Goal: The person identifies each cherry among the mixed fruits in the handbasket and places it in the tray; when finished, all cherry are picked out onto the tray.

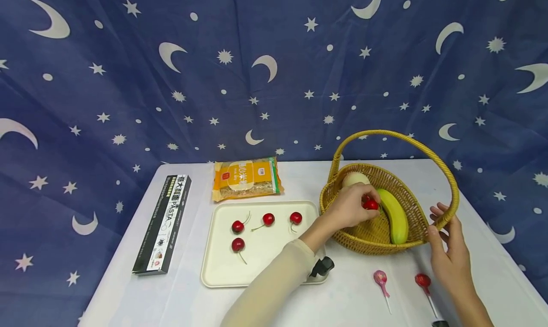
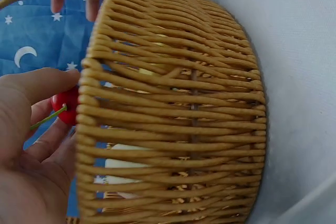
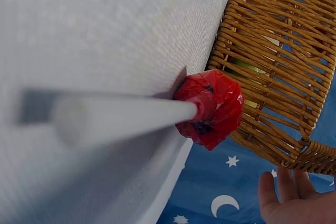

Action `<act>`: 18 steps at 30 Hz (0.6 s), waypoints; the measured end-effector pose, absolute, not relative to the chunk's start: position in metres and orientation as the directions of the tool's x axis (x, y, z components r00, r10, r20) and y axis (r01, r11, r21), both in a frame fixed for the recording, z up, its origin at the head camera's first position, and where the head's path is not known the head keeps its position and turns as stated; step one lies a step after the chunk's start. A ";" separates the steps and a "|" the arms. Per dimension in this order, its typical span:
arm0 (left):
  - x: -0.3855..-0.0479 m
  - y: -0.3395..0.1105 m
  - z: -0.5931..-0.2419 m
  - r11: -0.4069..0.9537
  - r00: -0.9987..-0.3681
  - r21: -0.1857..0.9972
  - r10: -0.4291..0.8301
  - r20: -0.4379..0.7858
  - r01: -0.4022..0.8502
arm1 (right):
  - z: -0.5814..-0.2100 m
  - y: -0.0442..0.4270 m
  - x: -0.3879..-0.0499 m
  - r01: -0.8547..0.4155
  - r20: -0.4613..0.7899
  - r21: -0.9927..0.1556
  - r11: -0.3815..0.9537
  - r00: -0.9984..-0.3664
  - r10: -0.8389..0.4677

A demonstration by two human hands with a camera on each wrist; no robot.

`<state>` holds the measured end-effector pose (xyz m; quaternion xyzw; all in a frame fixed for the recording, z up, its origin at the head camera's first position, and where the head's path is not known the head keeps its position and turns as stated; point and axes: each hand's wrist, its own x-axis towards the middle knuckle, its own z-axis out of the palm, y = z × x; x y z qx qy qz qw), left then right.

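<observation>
My left hand [image 1: 353,205] pinches a red cherry [image 2: 65,106] with a green stem, over the left part of the wicker basket [image 1: 364,248]. Inside the basket lie a yellow banana [image 1: 396,220] and a pale round thing [image 1: 355,178], partly hidden by that hand. At the basket's right end, my right hand [image 1: 449,251] holds the foot of the arched handle [image 1: 447,174], thumb on the near side and fingers beyond. Several cherries [image 1: 238,244] with stems lie on the cream tray [image 1: 261,282], left of the basket.
In front of the basket lie a pink lollipop [image 1: 380,277] and a red lollipop [image 1: 423,280]. A yellow food packet [image 1: 246,178] sits behind the tray. A black-and-white pasta box [image 1: 162,224] lies at the left. Behind the white table [image 1: 184,298] hangs a blue star-and-moon cloth [image 1: 291,46].
</observation>
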<state>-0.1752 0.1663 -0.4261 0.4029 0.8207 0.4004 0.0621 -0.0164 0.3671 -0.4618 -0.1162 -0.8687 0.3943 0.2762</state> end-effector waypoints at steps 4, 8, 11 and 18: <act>-0.170 0.156 -0.419 0.323 -0.672 0.723 0.694 0.258 0.611 | -0.461 0.367 -0.016 -0.021 0.394 -0.749 0.663 -0.818 0.419; -0.164 0.145 -0.413 0.314 -0.676 0.715 0.677 0.292 0.624 | -0.461 0.366 -0.016 -0.029 0.403 -0.750 0.661 -0.813 0.420; -0.161 0.135 -0.409 0.293 -0.681 0.729 0.663 0.312 0.619 | -0.460 0.366 -0.016 -0.024 0.400 -0.752 0.659 -0.811 0.427; -0.155 0.112 -0.404 0.262 -0.706 0.756 0.618 0.345 0.599 | -0.462 0.365 -0.015 -0.026 0.396 -0.755 0.655 -0.814 0.425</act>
